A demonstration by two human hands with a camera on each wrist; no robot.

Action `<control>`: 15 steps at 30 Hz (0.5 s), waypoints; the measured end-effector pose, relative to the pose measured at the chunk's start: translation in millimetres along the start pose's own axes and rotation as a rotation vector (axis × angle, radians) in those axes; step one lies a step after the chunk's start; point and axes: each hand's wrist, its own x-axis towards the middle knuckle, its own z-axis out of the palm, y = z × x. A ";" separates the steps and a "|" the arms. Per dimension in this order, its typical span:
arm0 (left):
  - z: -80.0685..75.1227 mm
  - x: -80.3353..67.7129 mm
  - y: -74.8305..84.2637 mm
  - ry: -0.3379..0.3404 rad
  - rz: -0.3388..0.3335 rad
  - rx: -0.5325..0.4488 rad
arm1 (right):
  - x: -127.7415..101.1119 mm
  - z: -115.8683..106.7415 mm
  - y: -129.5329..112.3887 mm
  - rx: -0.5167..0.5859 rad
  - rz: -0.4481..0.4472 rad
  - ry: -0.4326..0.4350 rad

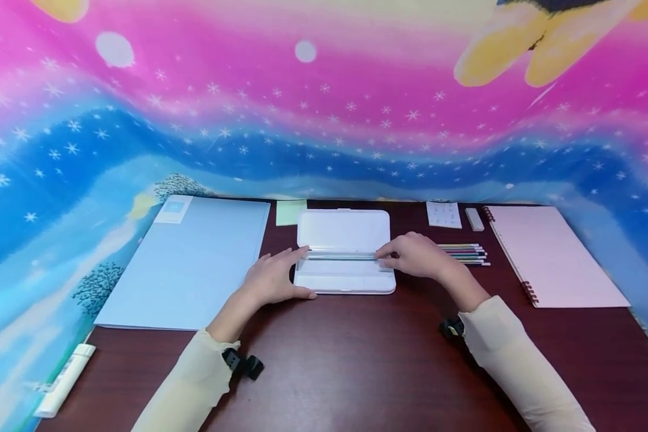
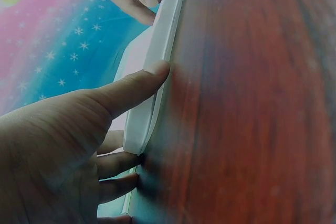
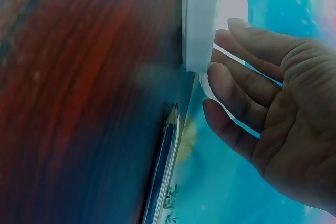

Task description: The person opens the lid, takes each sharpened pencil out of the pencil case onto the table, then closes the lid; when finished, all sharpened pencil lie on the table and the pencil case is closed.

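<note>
A white pencil case (image 1: 345, 283) lies with its lid (image 1: 343, 227) tipped back, and a pencil (image 1: 340, 258) lies lengthwise inside. My left hand (image 1: 272, 277) grips the case's left end, thumb on the front edge, fingers around the side. In the left wrist view the thumb (image 2: 134, 88) presses the white front wall. At the right end, my right hand (image 1: 414, 255) reaches into the case and pinches the pencil's end between thumb and forefinger. The right wrist view shows the forefinger partly hidden behind the case wall (image 3: 202, 24), the other fingers (image 3: 231, 90) curled beside it.
Several pencils (image 1: 472, 254) lie right of the case. Behind them are a small paper pad (image 1: 444, 215) and an eraser (image 1: 474, 219). A pink spiral notebook (image 1: 556, 258) is at right; a blue folder (image 1: 194, 264), green notes (image 1: 290, 213) and a white tube (image 1: 66, 381) at left.
</note>
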 end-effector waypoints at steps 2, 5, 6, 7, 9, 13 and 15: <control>-0.9 -0.3 -0.6 0.005 0.001 0.006 | 2.1 0.5 -2.9 -0.014 0.005 -0.012; -2.0 -0.6 -1.3 0.010 0.008 0.013 | 6.3 3.2 -6.9 -0.063 0.009 -0.030; -2.3 -0.8 -1.3 0.011 0.011 0.013 | 7.8 4.3 -8.0 -0.085 0.005 -0.034; -2.3 -0.7 -1.3 0.010 0.012 0.013 | 9.2 5.4 -9.2 -0.106 0.001 -0.036; -2.1 -0.6 -1.2 0.009 0.012 0.012 | 11.7 7.1 -11.5 -0.139 -0.010 -0.033; -0.5 0.6 -0.4 0.007 0.009 0.010 | 13.4 8.4 -13.2 -0.161 -0.021 -0.023; 0.2 0.8 0.5 0.005 0.011 0.006 | 12.0 8.4 -11.3 -0.158 -0.022 -0.010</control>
